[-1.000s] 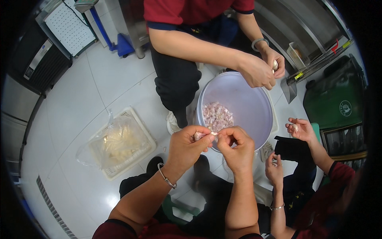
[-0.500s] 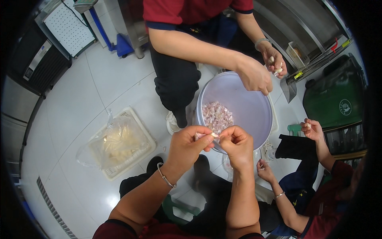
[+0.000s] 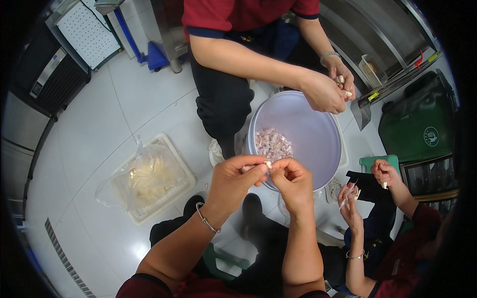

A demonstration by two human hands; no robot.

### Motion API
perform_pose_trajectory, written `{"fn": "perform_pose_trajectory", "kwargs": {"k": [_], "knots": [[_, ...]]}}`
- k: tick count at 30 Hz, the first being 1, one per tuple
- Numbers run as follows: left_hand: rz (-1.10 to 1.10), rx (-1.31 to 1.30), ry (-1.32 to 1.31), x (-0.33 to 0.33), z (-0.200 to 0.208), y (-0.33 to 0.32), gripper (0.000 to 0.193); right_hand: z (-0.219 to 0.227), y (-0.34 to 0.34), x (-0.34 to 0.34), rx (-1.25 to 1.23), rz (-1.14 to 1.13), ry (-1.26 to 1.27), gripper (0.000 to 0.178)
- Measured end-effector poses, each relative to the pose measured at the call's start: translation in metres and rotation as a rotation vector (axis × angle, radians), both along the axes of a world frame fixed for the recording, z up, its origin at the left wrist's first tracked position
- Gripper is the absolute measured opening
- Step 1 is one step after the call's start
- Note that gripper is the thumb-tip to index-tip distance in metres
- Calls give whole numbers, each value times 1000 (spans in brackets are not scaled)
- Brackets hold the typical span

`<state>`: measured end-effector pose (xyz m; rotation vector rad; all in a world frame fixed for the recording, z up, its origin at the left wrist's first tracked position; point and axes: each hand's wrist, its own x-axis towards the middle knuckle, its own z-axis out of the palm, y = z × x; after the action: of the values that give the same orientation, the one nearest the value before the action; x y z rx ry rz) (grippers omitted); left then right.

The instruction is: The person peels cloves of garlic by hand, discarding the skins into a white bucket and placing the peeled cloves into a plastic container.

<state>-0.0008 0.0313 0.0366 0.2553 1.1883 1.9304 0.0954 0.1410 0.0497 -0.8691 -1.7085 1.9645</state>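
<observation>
Over the near rim of a pale lavender bucket [image 3: 318, 136], my left hand [image 3: 237, 175] pinches a garlic clove [image 3: 268, 164] between thumb and fingertips, with pinkish skin showing in its grip. My right hand [image 3: 294, 185] meets it from the other side, its thumb and forefinger closed on the same clove. Pinkish garlic skins [image 3: 272, 143] lie at the bottom left of the bucket. Across from me, a co-worker's hands [image 3: 325, 92] hold several cloves above the far rim. At the right, another person's hands hold a clove [image 3: 384, 185] and loose skin [image 3: 349, 194].
On the tiled floor at left, a cream crate [image 3: 168, 200] carries a clear plastic bag [image 3: 149, 174] of pale cloves. A green bin [image 3: 412, 126] and a green stool [image 3: 392, 160] stand at right. The co-worker's knee [image 3: 223, 111] is close to the bucket.
My right hand has shifted slightly left, onto the clove. The opposite co-worker's hands have come together. The person at right has raised one hand with skin and lowered the other slightly.
</observation>
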Motion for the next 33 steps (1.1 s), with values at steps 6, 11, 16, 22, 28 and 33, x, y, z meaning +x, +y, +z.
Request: {"fn": "perform_pose_trajectory", "kwargs": {"k": [6, 11, 16, 22, 28, 33], "knots": [[14, 8, 95, 2, -1, 1, 21, -2, 0, 3, 146, 50, 4, 5], [18, -14, 189, 0, -2, 0, 18, 13, 5, 4, 156, 32, 55, 13], [11, -129, 436, 1, 0, 0, 16, 14, 8, 7, 285, 23, 20, 12], [28, -179, 675, 3, -4, 0, 15, 19, 4, 7, 473, 34, -68, 9], [14, -207, 838, 3, -4, -1, 15, 19, 1, 8, 720, 62, -100, 9], [-17, -196, 887, 1, -6, -2, 15, 18, 1, 8, 804, 63, -139, 9]]}}
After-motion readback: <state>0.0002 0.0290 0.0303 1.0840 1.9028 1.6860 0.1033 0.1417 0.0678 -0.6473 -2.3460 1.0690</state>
